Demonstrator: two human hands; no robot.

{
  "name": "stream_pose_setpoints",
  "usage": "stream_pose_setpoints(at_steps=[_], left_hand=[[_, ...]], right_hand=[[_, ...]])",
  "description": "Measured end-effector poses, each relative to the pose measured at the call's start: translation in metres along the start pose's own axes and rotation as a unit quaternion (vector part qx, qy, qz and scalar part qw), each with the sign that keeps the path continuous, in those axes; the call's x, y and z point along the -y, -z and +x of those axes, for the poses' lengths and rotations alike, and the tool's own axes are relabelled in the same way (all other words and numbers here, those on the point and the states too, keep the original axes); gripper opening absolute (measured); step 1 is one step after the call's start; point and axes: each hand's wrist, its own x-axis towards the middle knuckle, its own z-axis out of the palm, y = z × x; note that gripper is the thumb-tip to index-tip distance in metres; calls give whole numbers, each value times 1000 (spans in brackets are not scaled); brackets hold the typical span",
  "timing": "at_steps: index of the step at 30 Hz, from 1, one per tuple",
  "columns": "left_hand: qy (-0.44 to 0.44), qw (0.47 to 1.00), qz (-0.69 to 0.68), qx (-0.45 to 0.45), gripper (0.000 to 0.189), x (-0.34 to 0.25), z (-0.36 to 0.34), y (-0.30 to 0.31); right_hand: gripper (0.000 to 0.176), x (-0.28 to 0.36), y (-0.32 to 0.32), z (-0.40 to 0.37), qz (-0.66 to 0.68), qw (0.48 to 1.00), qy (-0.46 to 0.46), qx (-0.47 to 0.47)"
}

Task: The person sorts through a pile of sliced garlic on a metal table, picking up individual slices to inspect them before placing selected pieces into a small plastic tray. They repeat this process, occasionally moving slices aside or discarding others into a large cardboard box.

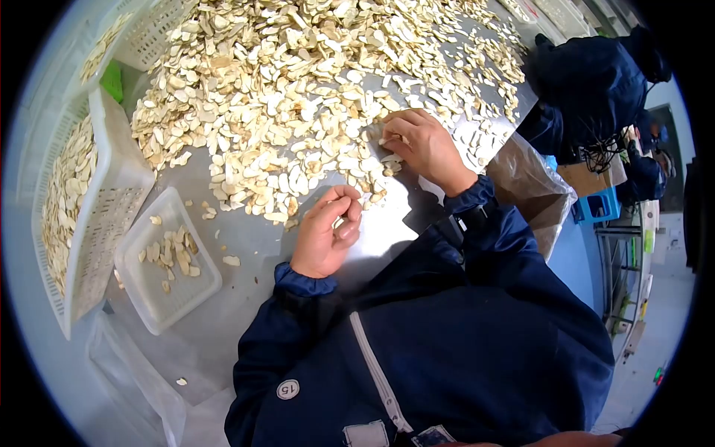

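Pale dried slices [261,97] lie in a wide heap over the grey metal table [223,313]. At the heap's near edge my left hand [328,229] is curled, thumb and fingers pinched around a small pale piece that shows between them. My right hand [426,147] rests farther forward and to the right, its fingers bent down onto the slices; what lies under its fingertips is hidden. Left of my left hand, a shallow white tray [201,279] holds a small group of slices.
A white perforated basket [112,216] full of slices stands at the left, with a green object [112,80] behind it. Clear plastic [134,380] lies at the lower left. On the right are a plastic-lined box [525,186], a blue stool [598,205] and a person in dark clothing [596,82].
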Motion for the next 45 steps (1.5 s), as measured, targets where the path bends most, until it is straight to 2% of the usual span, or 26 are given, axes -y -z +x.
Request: stream_pose_setpoints(at_steps=[3,5,7,9,12,15,16,17,19,20,21,22,25,26,29,33,35,37,40,44,45], left_hand=[[-4,1000,-17,3,21,3,2,5],[3,999,-49,9,26,2,3,5],[5,998,-66,18,29,1,5,1],[-2,997,-72,27,33,0,5,-2],[0,1000,-7,-23,26,-1,2,-1],[2,1000,4,-20,20,0,1,0],[1,1000,3,-16,18,0,0,1],[7,1000,17,-4,18,1,0,2],[15,999,47,12,17,-3,-2,-2],[41,996,71,-25,16,-6,-8,-11],[59,995,76,-12,17,-6,-9,-15],[59,993,99,7,18,-3,-9,-15],[93,989,96,56,19,-3,-8,-13],[97,989,86,68,19,-1,-7,-9],[105,988,77,77,19,0,-5,-9],[109,988,85,74,20,-4,-9,-11],[113,987,92,71,20,-3,-6,-15],[114,986,103,62,21,-1,-8,-15],[107,988,99,51,29,0,-7,-9],[94,994,40,38,50,3,-1,1],[86,995,32,31,53,3,0,-2]], right_hand=[[16,14,4,-1,31,998,-59,2],[18,46,16,-4,230,964,-119,63],[23,51,14,-7,303,949,-23,88],[32,47,7,-9,216,975,1,57],[38,44,-2,-13,73,997,39,4],[39,29,-13,-22,92,995,33,14],[37,25,-10,-22,81,995,-43,41],[35,19,-9,-20,47,997,-65,-9],[32,11,1,-14,-48,995,-43,-75],[31,13,6,-14,-45,996,-39,-67],[29,16,9,-13,-41,997,-34,-61],[26,24,11,-12,-12,998,-68,0],[24,43,0,-13,67,996,-24,57],[23,44,-14,-13,28,999,5,20],[23,49,-24,-8,-11,999,39,-14],[24,54,-21,-2,-33,998,32,-38],[31,53,-24,-5,52,996,67,16],[25,53,-32,-7,43,993,108,31],[14,57,-34,-6,48,995,89,19],[20,54,-13,-9,75,996,38,23],[21,58,-1,-11,179,981,-18,67]])
